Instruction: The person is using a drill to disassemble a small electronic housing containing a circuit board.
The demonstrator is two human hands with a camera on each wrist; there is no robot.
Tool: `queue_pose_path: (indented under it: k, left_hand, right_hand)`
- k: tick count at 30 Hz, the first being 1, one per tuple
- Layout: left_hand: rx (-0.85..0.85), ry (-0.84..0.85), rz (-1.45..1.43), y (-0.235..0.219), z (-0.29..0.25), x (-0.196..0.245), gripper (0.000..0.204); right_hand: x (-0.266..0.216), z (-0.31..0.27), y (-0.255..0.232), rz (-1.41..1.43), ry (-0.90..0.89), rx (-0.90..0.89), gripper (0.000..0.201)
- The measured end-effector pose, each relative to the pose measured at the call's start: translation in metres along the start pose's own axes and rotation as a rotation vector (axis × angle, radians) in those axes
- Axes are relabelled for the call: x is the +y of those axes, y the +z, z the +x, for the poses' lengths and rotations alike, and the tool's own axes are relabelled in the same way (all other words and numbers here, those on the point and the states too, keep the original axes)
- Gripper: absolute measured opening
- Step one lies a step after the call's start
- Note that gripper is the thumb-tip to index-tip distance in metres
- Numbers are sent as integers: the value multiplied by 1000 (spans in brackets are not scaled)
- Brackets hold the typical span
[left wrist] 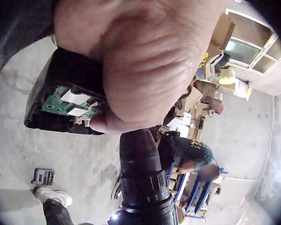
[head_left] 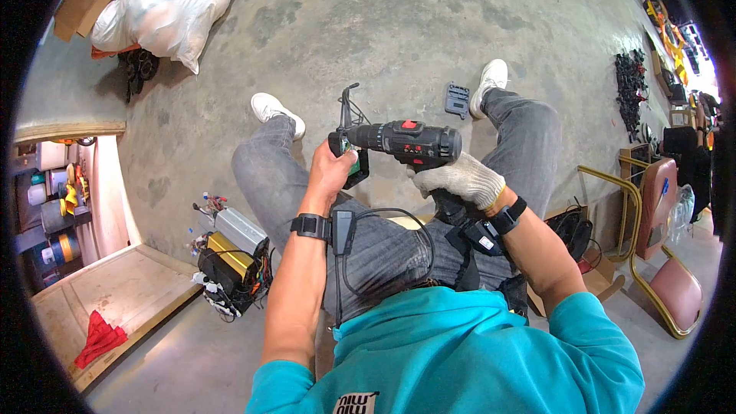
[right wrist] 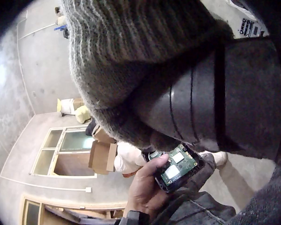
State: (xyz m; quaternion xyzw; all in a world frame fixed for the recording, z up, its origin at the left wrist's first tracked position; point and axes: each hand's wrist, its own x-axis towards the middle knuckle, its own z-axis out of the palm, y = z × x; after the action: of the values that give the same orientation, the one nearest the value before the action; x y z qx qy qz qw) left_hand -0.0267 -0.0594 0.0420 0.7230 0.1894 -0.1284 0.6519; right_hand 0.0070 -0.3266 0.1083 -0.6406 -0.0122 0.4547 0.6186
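My bare left hand grips a black plastic housing with its open side showing. Inside it lies a green circuit board with pale square parts, and the left thumb presses at its edge. A thin black cable sticks out beyond the housing. In a knitted glove, my right hand holds a black cordless drill with red marks by its handle. The drill's chuck points at the housing, close by the left thumb; its tip is hidden there.
A small black case lies on the floor by the right shoe. At the left are a bundle of wired parts and a wooden board. White bags lie at upper left; a chair stands at right. Another person is farther off.
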Motion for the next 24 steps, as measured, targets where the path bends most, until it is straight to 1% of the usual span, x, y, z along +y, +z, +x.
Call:
queue_pose_path:
  k: [4,7,11,14,20,22,24]
  left_hand:
    - [-1,4,-11,-1,2,-3,21]
    - [7,-3,-26,0,2,-4,21]
    - [18,-25,-63,1,2,-2,21]
    - [16,-28,-71,0,3,-1,20]
    - [20,-45,-73,0,1,3,20]
    - [17,-36,-131,-2,4,-1,19]
    - [20,-38,-131,-4,5,-4,19]
  right_hand:
    - [-4,-1,-1,-49,18,5,33]
    - [-4,-1,1,-27,-1,14,32]
    - [-3,-1,0,-43,15,10,31]
    - [-6,-1,1,-52,-12,34,30]
    - [-6,-3,1,21,-42,30,34]
    - [-6,-3,0,61,19,27,37]
    - [-13,-6,1,78,14,30,38]
